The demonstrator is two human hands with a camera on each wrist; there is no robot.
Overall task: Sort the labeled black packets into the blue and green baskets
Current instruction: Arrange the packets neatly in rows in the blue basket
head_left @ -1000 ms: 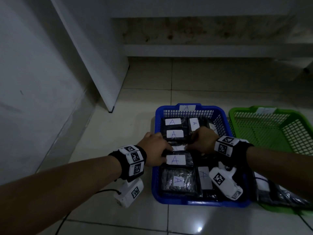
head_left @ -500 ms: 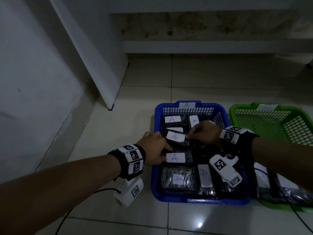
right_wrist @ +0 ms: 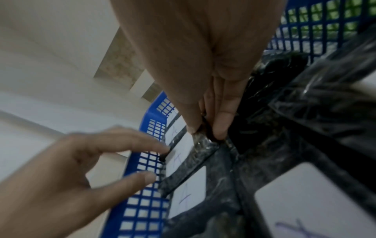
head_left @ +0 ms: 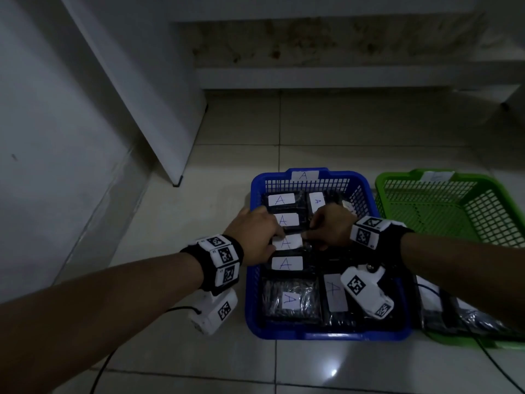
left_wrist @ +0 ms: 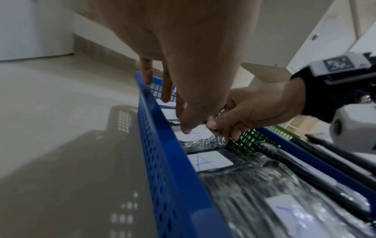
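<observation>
On the floor stands the blue basket [head_left: 326,334], tagged A, with several black packets lying in it, each with a white A label. One packet [head_left: 287,242] sits in the left column between two others. My right hand [head_left: 309,237] pinches its right edge between thumb and fingers [right_wrist: 220,127]. My left hand [head_left: 272,237] has straight fingers, with the thumb tip [left_wrist: 186,128] pressing on the packet's label [left_wrist: 195,135]. To the right stands the green basket [head_left: 483,191]; its far half shows bare mesh.
Black packets [head_left: 443,308] lie at the near end of the green basket. A white wall and a slanted panel [head_left: 159,109] close off the left side. A cable [head_left: 108,365] trails over the tiled floor by my left arm. Bare tiles lie beyond the baskets.
Half a second ago my right hand held the packet tilted up in the basket. It now lies flat in the left column, and my left thumb has come onto its label.
</observation>
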